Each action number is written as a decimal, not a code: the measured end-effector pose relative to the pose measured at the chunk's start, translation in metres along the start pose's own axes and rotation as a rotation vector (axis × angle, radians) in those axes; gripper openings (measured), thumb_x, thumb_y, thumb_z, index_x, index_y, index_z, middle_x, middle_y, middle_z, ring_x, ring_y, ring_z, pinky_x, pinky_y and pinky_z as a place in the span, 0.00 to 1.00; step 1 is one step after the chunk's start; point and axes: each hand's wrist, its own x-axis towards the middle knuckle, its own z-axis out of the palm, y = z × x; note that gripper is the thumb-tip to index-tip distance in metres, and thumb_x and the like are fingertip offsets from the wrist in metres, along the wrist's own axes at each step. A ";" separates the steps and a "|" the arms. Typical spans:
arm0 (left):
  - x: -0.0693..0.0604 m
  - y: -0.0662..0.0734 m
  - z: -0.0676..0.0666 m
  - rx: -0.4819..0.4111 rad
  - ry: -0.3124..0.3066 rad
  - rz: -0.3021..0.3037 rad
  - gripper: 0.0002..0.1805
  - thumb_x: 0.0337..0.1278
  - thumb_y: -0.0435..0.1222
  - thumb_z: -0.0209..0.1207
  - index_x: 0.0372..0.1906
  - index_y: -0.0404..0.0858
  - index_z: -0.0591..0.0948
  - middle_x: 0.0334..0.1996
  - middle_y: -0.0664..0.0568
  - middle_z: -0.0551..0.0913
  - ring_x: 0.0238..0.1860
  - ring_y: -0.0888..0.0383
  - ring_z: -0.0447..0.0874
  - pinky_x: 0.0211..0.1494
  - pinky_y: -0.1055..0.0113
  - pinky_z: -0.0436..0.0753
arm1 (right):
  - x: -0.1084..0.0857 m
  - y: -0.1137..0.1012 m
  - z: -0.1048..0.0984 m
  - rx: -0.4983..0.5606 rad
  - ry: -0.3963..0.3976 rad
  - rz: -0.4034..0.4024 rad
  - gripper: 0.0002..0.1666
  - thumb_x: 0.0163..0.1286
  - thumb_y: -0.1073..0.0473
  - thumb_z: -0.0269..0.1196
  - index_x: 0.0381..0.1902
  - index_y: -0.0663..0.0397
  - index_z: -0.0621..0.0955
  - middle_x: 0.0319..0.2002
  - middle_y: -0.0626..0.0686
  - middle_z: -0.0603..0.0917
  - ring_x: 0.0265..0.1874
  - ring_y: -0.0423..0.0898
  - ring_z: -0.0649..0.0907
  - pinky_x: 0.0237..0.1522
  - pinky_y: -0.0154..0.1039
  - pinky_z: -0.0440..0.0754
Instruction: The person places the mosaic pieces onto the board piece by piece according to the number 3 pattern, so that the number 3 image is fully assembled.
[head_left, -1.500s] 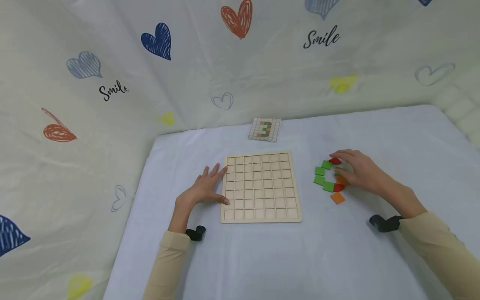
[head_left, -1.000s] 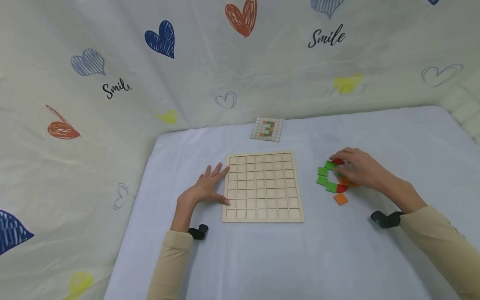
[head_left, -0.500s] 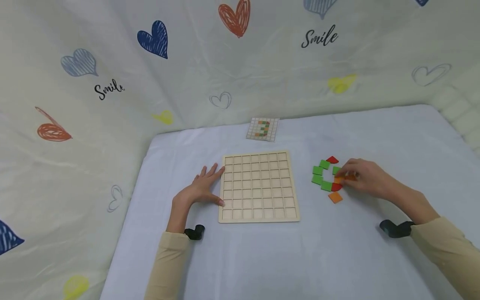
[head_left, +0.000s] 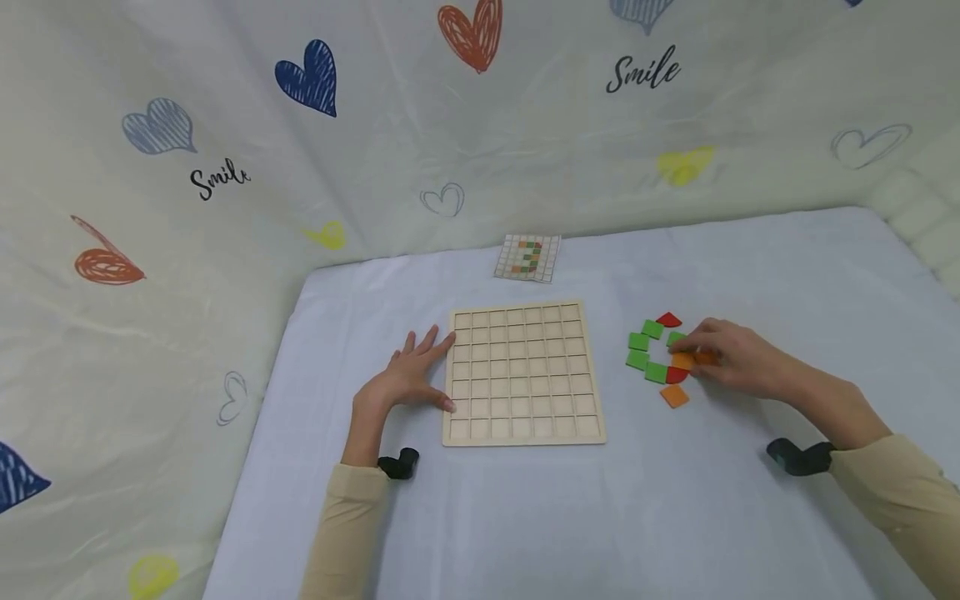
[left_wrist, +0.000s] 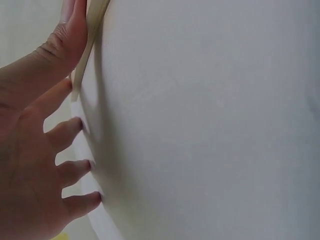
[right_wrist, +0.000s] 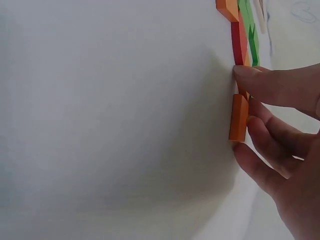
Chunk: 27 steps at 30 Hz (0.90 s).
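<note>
My left hand (head_left: pixel 405 379) spreads its fingers at the left side of a square wooden grid board (head_left: pixel 522 375). Its thumb and index finger touch the board's edge, and the other fingertips rest on the cloth. To the right of the board lies a loose ring of small tiles. Several are green (head_left: pixel 637 360), with a red tile (head_left: pixel 669 319) at the top and another red tile (head_left: pixel 677 375) lower down. My right hand (head_left: pixel 742 358) pinches an orange tile (head_left: pixel 682 361) at the ring's right side. Another orange tile (right_wrist: pixel 239 117) lies under its curled fingers.
A small pattern card (head_left: pixel 527 258) with a coloured figure like a 3 lies behind the board. One orange tile (head_left: pixel 674 396) sits at the near end of the ring. White cloth (head_left: pixel 525 517) covers the table, and a printed curtain (head_left: pixel 390 133) hangs behind it.
My right hand has drawn back from the upper red tile to the orange tiles, its fingers coming closer together. The left hand stays at the board. The whole head view shifts slightly.
</note>
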 end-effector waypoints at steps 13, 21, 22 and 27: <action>-0.001 0.004 0.001 -0.024 0.022 -0.013 0.66 0.43 0.46 0.81 0.84 0.53 0.50 0.85 0.50 0.36 0.83 0.38 0.24 0.82 0.36 0.37 | 0.002 -0.003 -0.002 0.068 0.028 0.062 0.18 0.57 0.69 0.76 0.43 0.59 0.82 0.37 0.47 0.87 0.36 0.45 0.83 0.38 0.33 0.85; 0.000 0.004 0.001 -0.007 0.029 -0.017 0.66 0.43 0.46 0.81 0.84 0.53 0.51 0.85 0.50 0.36 0.83 0.38 0.24 0.83 0.36 0.38 | 0.002 -0.008 -0.002 0.077 0.109 0.060 0.17 0.60 0.70 0.73 0.47 0.53 0.87 0.40 0.48 0.89 0.38 0.48 0.87 0.40 0.30 0.86; 0.000 0.004 0.001 -0.006 0.031 -0.018 0.66 0.43 0.46 0.81 0.84 0.53 0.51 0.85 0.49 0.37 0.83 0.38 0.24 0.83 0.36 0.38 | 0.003 -0.010 -0.002 0.082 0.109 0.070 0.17 0.61 0.69 0.73 0.48 0.53 0.87 0.41 0.49 0.90 0.39 0.48 0.87 0.39 0.30 0.85; 0.000 0.004 0.002 -0.005 0.034 -0.023 0.65 0.43 0.47 0.80 0.84 0.53 0.51 0.85 0.49 0.37 0.83 0.38 0.25 0.82 0.36 0.39 | 0.012 -0.019 -0.002 0.151 0.088 0.155 0.14 0.64 0.64 0.72 0.48 0.55 0.88 0.41 0.52 0.90 0.38 0.49 0.86 0.33 0.30 0.83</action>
